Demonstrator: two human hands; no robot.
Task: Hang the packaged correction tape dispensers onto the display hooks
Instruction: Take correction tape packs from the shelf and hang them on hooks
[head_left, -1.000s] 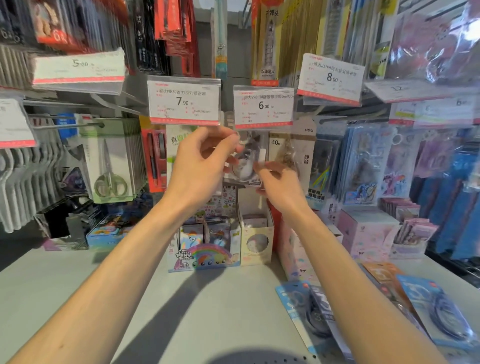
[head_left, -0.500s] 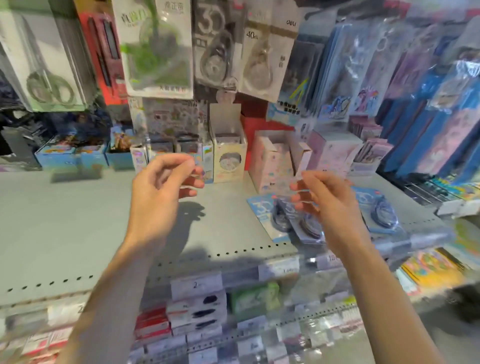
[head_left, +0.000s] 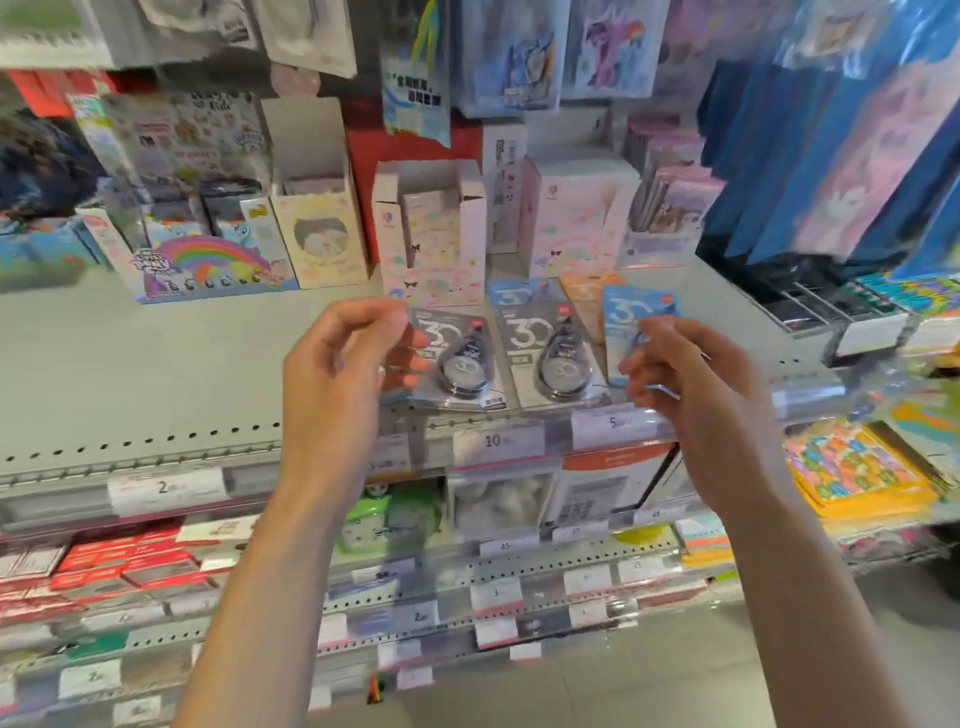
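Note:
Several packaged correction tape dispensers lie at the front of the grey shelf (head_left: 156, 364). My left hand (head_left: 337, 379) pinches the left edge of a grey pack (head_left: 462, 364), thumb on top and fingers under it. A second grey pack (head_left: 550, 358) lies beside it, with a blue pack (head_left: 511, 293) and an orange pack (head_left: 587, 299) behind. My right hand (head_left: 685, 384) closes on the lower right of a light blue pack (head_left: 626, 317). Packs that hang above (head_left: 306, 31) show only their blurred lower ends; the hooks are out of view.
Cardboard display boxes stand along the back of the shelf: a rainbow box (head_left: 208, 265), a cream box (head_left: 319, 234), pink boxes (head_left: 431, 234). A price-label rail (head_left: 493, 441) runs along the shelf's front edge. Lower shelves hold red packs (head_left: 104, 566) and colourful pads (head_left: 852, 467).
Both hands came down from the hanging packs under the price tags to the shelf. They were empty half a second ago; now each closes on a pack. The view has tilted downward.

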